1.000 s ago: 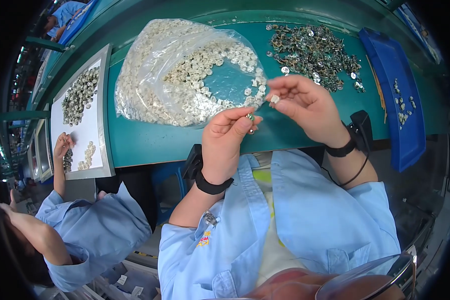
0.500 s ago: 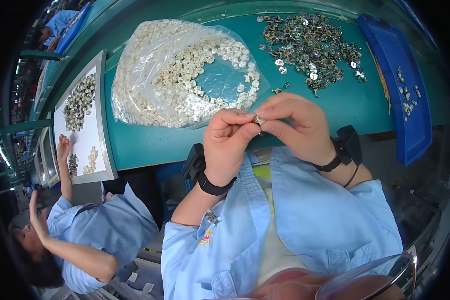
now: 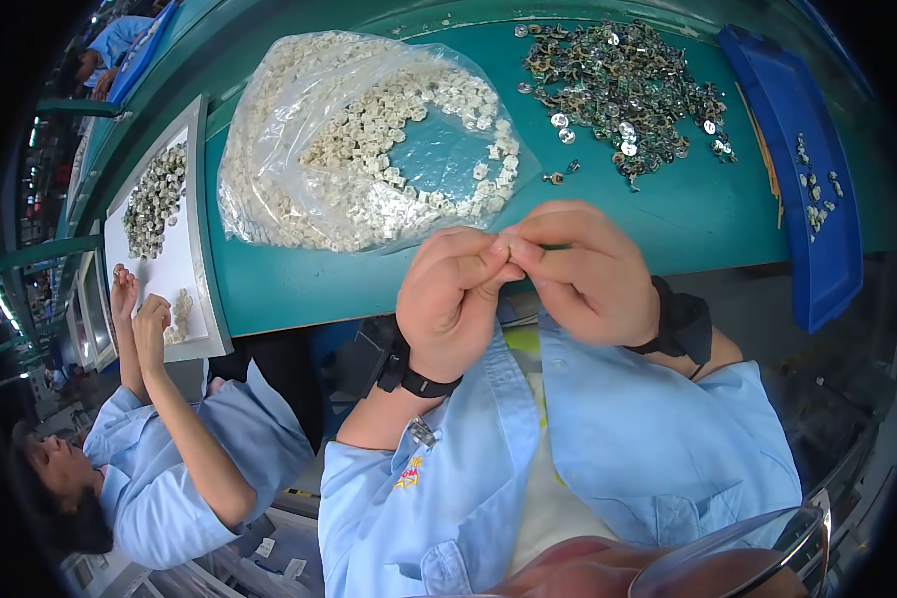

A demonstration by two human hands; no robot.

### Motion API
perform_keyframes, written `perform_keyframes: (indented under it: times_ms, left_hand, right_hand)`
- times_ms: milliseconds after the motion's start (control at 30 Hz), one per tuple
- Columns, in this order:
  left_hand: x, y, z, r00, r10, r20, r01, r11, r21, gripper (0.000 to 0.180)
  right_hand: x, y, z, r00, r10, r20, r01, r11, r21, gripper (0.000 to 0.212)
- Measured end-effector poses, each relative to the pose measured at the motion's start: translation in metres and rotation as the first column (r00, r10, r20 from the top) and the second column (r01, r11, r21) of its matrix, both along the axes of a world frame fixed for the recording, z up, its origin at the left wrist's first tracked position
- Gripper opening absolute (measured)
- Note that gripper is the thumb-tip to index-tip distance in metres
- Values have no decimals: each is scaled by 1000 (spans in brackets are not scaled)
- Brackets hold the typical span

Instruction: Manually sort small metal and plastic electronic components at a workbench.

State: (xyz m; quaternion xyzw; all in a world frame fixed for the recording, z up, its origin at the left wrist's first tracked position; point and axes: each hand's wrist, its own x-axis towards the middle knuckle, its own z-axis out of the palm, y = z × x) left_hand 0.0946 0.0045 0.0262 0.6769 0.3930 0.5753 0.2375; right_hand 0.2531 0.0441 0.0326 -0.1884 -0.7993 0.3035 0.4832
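The small part (image 3: 509, 246) sits pinched between the fingertips of the left hand (image 3: 455, 299) and right hand (image 3: 590, 271), held up close to the chest, almost hidden. Both hands are closed on it equally, and the desk (image 3: 668, 219) with its bag of white pieces (image 3: 369, 140) lies farther ahead.

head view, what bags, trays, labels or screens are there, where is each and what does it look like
Clear plastic bag: on the green table, upper left of the hands, crumpled, full of small cream parts.
Blue tray: right end of the table, long and shallow, a few small parts inside.
White tray: left, before a co-worker, rectangular, heaps of small parts.
Shirt patch: on the light blue shirt, small, yellow and red.
No screens or signs visible.
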Motion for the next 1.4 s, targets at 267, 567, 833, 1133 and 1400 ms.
perform_keyframes:
  times_ms: [267, 567, 833, 1133, 1400]
  left_hand:
    - [19, 4, -4, 685, 71, 726, 365, 829, -425, 7]
    - [20, 11, -4, 247, 95, 964, 812, 523, -260, 7]
    - [30, 10, 0, 254, 66, 965, 795, 554, -247, 21]
    - [55, 26, 8, 582, 23, 813, 632, 616, -470, 25]
    - [92, 43, 31, 728, 35, 684, 430, 754, -496, 12]
  right_hand:
    - [10, 13, 4, 999, 50, 14, -46, 981, -190, 27]
    - [13, 11, 9, 979, -176, 101, 166, 981, 104, 28]
    - [21, 9, 13, 978, -187, 88, 171, 972, 161, 27]
    - [92, 44, 29, 838, -442, 320, 327, 876, 354, 24]
    - [391, 107, 46, -320, -600, 734, 829, 198, 523, 24]
